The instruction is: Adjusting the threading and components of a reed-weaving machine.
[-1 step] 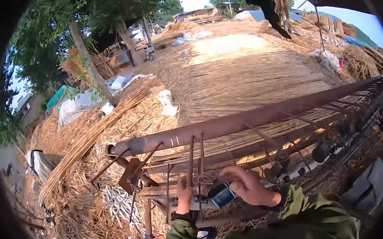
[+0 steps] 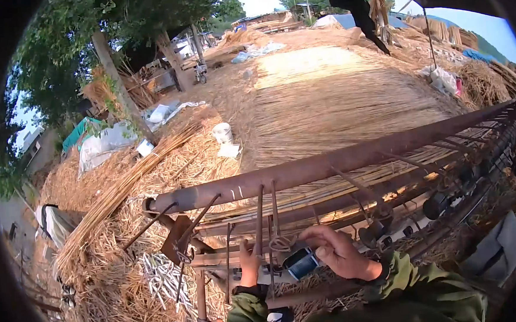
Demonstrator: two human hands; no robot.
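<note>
My left hand (image 2: 250, 263) is closed around the lower end of a thin upright metal rod (image 2: 259, 219), one of several on a rusty pipe frame (image 2: 305, 164). A dark cylinder with a blue-grey end face (image 2: 303, 264) sits tilted between my hands. My right hand (image 2: 342, 255) is at its upper right side, fingers curled over behind and thumb against its edge. Part of the grip is hidden. A looped metal end (image 2: 279, 243) hangs just above the cylinder. Cane or reed stalks (image 2: 342, 186) lie along the frame, beyond my hands.
More dark cylinders (image 2: 435, 205) hang along the frame to the right. A wide reed mat (image 2: 337, 106) stretches away beyond it. Loose straw (image 2: 115, 288) and a long stalk bundle (image 2: 115, 196) cover the ground at left, near a white bucket (image 2: 222, 132). A grey cloth (image 2: 497, 252) lies at right.
My right hand has shifted slightly to the right, with its fingers a little straighter. More of the cylinder's end shows now. My left hand stays at the rod.
</note>
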